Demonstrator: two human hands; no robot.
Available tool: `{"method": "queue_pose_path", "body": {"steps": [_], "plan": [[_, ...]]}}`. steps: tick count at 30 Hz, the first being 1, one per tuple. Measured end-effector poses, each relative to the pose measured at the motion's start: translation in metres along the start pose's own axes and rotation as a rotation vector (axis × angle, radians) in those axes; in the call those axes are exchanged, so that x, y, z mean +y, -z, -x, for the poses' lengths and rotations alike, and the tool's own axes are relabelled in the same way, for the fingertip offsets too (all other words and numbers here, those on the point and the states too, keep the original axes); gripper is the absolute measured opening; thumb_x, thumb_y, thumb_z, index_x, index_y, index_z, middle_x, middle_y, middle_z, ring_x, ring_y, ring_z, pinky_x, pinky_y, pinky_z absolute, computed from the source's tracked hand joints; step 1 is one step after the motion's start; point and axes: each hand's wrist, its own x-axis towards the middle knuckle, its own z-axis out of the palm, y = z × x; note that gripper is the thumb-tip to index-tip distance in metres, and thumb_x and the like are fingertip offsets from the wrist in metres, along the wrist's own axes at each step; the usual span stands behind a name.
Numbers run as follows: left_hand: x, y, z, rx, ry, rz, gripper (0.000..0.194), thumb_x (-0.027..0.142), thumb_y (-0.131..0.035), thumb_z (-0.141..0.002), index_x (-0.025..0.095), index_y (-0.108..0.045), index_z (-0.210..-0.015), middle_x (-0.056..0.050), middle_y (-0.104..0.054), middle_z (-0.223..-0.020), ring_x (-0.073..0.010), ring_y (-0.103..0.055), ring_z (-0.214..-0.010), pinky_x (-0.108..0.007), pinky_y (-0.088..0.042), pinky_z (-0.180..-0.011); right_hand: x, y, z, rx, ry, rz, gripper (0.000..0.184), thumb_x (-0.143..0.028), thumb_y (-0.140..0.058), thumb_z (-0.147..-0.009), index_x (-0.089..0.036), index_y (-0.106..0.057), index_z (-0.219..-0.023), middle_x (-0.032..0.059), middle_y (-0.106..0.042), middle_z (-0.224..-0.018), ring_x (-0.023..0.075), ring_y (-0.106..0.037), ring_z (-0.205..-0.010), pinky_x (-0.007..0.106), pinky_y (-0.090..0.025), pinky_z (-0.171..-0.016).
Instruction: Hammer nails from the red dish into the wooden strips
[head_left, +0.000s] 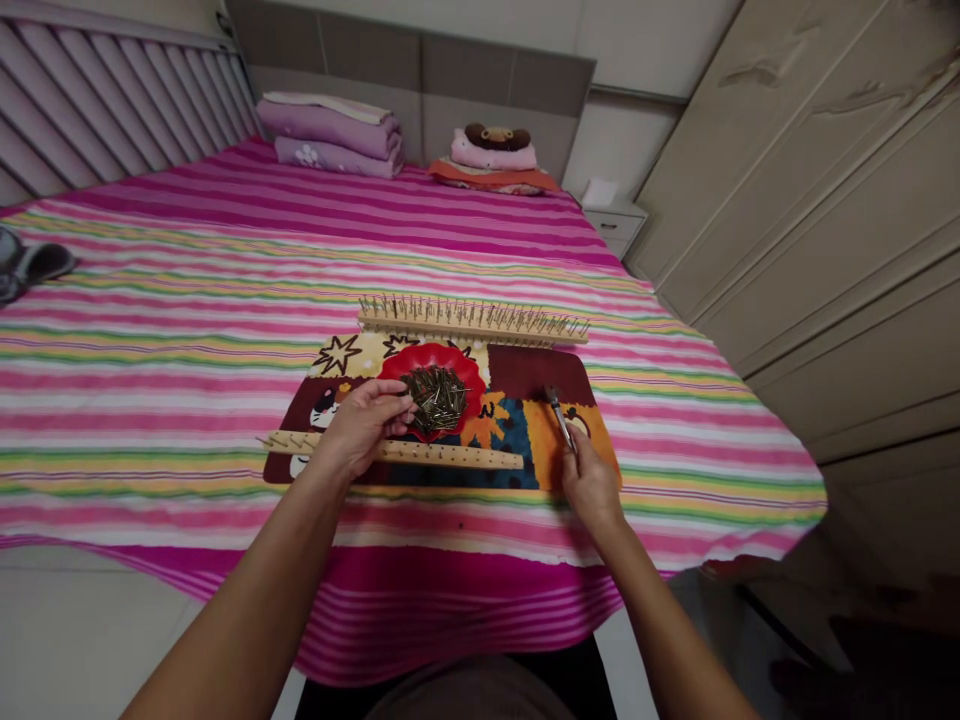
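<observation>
My left hand (367,425) is over the left rim of a red scalloped bowl (477,385), thumb and fingers pinched together; whatever is between them is too small to make out. Loose nails (439,400) fill the bowl. Below that hand, partly hidden by it, lies a light wooden strip (457,456) with a row of holes and several nails standing in its left end. My right hand (592,482) is closed around a slim metal hand tool (561,420) with a dark head, pointing up and left. Its exact kind is unclear.
A second wooden strip (472,326), bristling with nails, lies behind the bowl. Everything rests on a patterned mat (525,370) on a bed with a striped sheet (187,350). Folded bedding (330,140) is at the headboard; a wardrobe (840,260) stands right.
</observation>
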Motion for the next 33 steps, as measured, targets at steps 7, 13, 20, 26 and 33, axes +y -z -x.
{"method": "queue_pose_path", "body": {"steps": [7,13,20,26,33], "plan": [[-0.001,0.015,0.026,-0.019,0.076,0.014,0.027,0.015,-0.074,-0.052,0.012,-0.07,-0.079,-0.007,-0.071,-0.072,-0.0128,-0.065,-0.063,-0.023,-0.055,-0.059,0.001,-0.003,0.0,0.047,0.016,-0.008,0.045,-0.025,-0.042,-0.087,-0.018,-0.058,-0.128,0.0096,-0.07,-0.109,0.0242,-0.069,-0.084,0.033,-0.056,-0.074],[-0.018,0.019,0.049,-0.049,0.049,-0.075,0.034,0.028,-0.081,-0.05,0.016,-0.074,-0.081,-0.005,-0.071,-0.073,-0.0142,-0.064,-0.062,-0.028,-0.056,-0.062,0.001,-0.002,0.0,0.028,-0.01,-0.003,0.045,-0.026,-0.042,-0.087,-0.019,-0.057,-0.129,0.0086,-0.07,-0.11,0.0231,-0.068,-0.082,0.032,-0.056,-0.072],[-0.059,-0.005,0.065,0.033,-0.005,-0.145,0.04,0.037,-0.081,-0.049,0.016,-0.072,-0.081,-0.002,-0.07,-0.078,-0.0107,-0.06,-0.061,-0.025,-0.053,-0.062,-0.004,0.002,-0.002,-0.039,-0.064,-0.008,0.048,-0.026,-0.04,-0.087,-0.013,-0.055,-0.131,0.0133,-0.07,-0.106,0.0263,-0.068,-0.083,0.037,-0.055,-0.075],[-0.076,-0.017,0.064,0.144,0.06,0.057,0.041,0.036,-0.083,-0.042,0.015,-0.061,-0.07,0.003,-0.061,-0.06,-0.0122,-0.059,-0.058,-0.028,-0.052,-0.06,-0.005,0.004,-0.002,-0.026,-0.043,-0.035,0.048,-0.023,-0.041,-0.086,-0.017,-0.056,-0.131,0.0116,-0.069,-0.108,0.0256,-0.068,-0.086,0.036,-0.055,-0.078],[-0.101,-0.023,0.057,0.216,-0.207,-0.235,0.029,0.042,-0.068,-0.067,0.018,-0.068,-0.084,-0.002,-0.069,-0.08,-0.0157,-0.064,-0.076,-0.03,-0.051,-0.074,-0.005,0.005,-0.001,-0.008,-0.02,-0.017,0.048,-0.023,-0.041,-0.086,-0.018,-0.056,-0.131,0.0089,-0.069,-0.113,0.0235,-0.067,-0.086,0.033,-0.055,-0.077]]}}
